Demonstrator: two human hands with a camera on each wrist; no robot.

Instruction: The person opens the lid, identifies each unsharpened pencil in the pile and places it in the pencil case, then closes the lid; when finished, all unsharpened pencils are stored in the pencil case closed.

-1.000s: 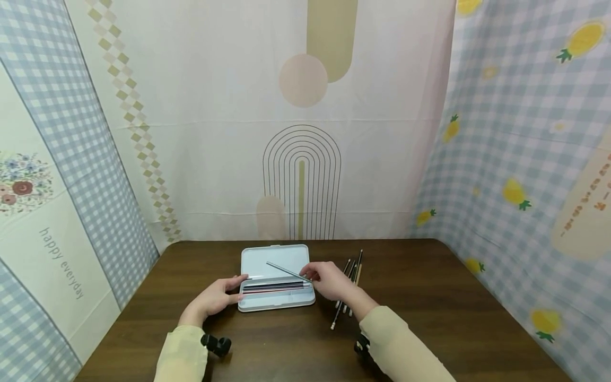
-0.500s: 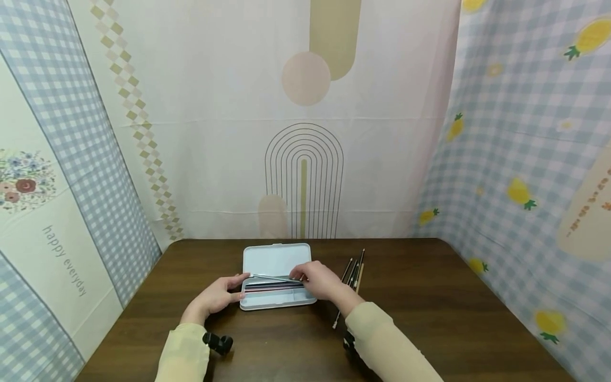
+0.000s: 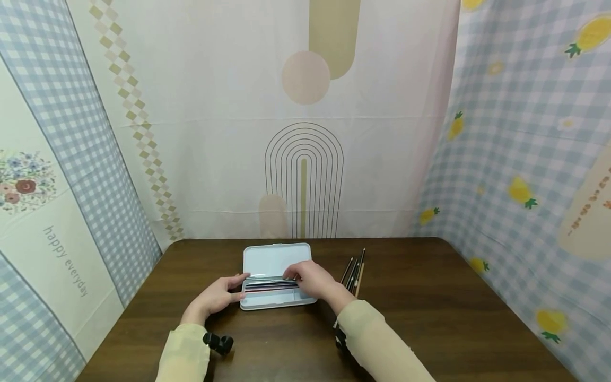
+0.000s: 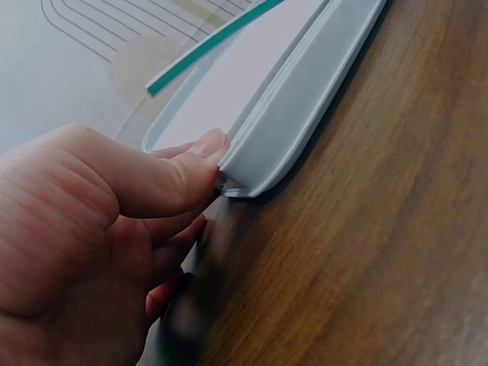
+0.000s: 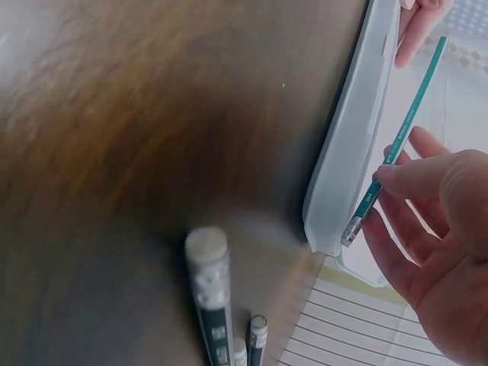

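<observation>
An open pale pencil case (image 3: 260, 304) lies on the table, lid tipped back and several dark and red pencils (image 3: 269, 288) inside. My left hand (image 3: 213, 295) grips its left end; in the left wrist view the thumb lies at the rim of the case (image 4: 293, 114). My right hand (image 5: 438, 210) pinches a green pencil (image 5: 408, 122) between thumb and fingers, close to its metal eraser end. That pencil slants over the case, its other end toward my left hand. In the head view my right hand (image 3: 312, 279) covers the case's right end.
Right of the case lie several loose pencils (image 3: 354, 273), partly behind my right forearm; their eraser ends (image 5: 207, 252) loom near the right wrist camera. Patterned cloths (image 3: 219, 159) hang behind and beside the brown table (image 3: 429, 307).
My right hand has moved left and lowered the green pencil from a raised slant down to the case's back part. The left hand has kept its grip on the case.
</observation>
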